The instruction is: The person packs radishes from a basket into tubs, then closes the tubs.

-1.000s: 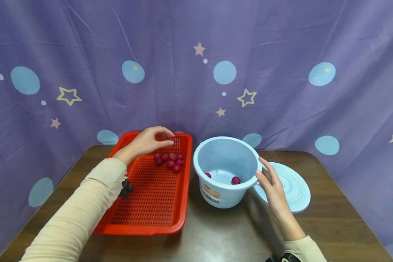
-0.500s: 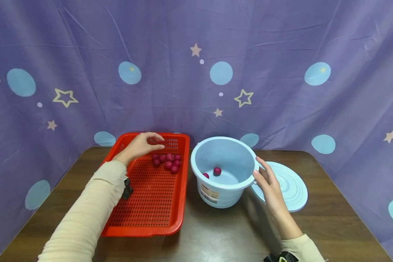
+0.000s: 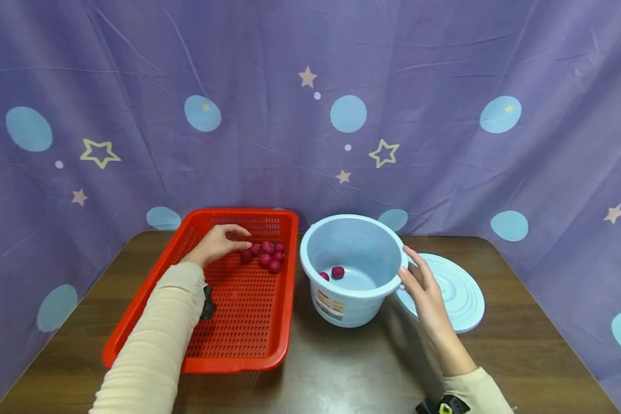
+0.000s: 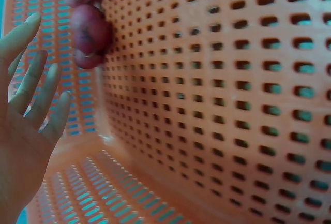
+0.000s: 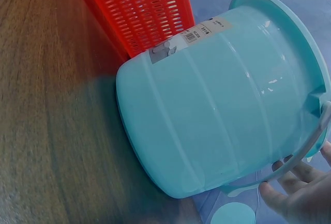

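My left hand (image 3: 215, 246) reaches into the red perforated basket (image 3: 233, 333), thumb and fingers spread apart with nothing between them. Its fingertips are right at a cluster of small round dark-red pieces, like radishes or small fruits (image 3: 266, 246), at the basket's back right. The left wrist view shows these red pieces (image 4: 90, 30) just beyond the straight fingers (image 4: 33, 79). My right hand (image 3: 434, 305) touches the right side of the light-blue bucket (image 3: 349, 310), fingertips and thumb at the rim beside its handle (image 5: 305, 149). Two red pieces (image 3: 338, 272) lie on the bucket's bottom.
A round light-blue lid (image 3: 463, 293) lies on the wooden table (image 3: 528, 345), right of the bucket and partly behind the right hand. The basket stands close on the bucket's left. A purple patterned curtain (image 3: 269, 115) hangs along the table's back edge.
My left hand has come down and forward to the red pieces. One piece inside the bucket has rolled left towards the other. My right hand stays at the rim.
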Demonstrator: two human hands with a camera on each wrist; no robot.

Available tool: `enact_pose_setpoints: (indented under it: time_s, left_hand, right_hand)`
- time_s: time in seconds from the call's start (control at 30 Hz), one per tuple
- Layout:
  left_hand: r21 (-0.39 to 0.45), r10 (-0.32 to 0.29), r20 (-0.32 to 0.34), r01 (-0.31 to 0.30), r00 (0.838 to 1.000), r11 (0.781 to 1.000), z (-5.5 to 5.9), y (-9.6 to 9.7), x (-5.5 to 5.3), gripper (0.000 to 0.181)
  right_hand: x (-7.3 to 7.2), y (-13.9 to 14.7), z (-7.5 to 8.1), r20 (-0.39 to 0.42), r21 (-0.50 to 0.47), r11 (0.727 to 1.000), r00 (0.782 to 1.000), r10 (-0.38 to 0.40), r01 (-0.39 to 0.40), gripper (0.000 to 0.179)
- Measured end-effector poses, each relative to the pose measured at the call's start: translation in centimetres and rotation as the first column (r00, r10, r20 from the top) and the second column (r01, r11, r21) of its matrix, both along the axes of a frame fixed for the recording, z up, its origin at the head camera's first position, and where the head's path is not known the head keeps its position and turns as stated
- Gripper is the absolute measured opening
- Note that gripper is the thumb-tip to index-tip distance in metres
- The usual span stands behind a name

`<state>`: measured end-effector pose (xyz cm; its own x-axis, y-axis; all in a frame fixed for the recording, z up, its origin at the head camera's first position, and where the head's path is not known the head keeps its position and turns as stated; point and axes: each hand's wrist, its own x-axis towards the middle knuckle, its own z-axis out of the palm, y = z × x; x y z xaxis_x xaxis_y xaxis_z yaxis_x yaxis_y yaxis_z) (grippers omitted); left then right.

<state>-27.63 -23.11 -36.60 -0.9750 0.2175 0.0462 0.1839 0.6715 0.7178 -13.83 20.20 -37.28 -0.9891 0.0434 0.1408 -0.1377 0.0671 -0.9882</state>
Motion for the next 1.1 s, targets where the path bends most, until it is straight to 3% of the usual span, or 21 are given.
enact_pose_setpoints:
  time_s: [0.57,0.73,1.1]
  left_hand:
    - [-0.011,0.079,0.059,-0.078,0.995,0.997,-2.8,-0.4,0.3,0.032]
    - [-0.008,0.094,0.072,-0.094,0.993,0.996,-3.1,-0.3,0.3,0.033]
    - [-0.020,0.043,0.045,-0.043,0.998,0.999,-2.9,-0.5,0.4,0.031]
  right_hand:
    - [0.0,-0.2,-0.4,-0.019,0.003,1.000,1.000,-0.011,0.011,0.053]
    - [0.0,-0.1,-0.5,-0.026,0.009,1.000,1.000,-0.016,0.016,0.052]
    - [-0.1,-0.3,-0.6,-0.029,-0.017,1.000,0.999,-0.014,0.014,0.053]
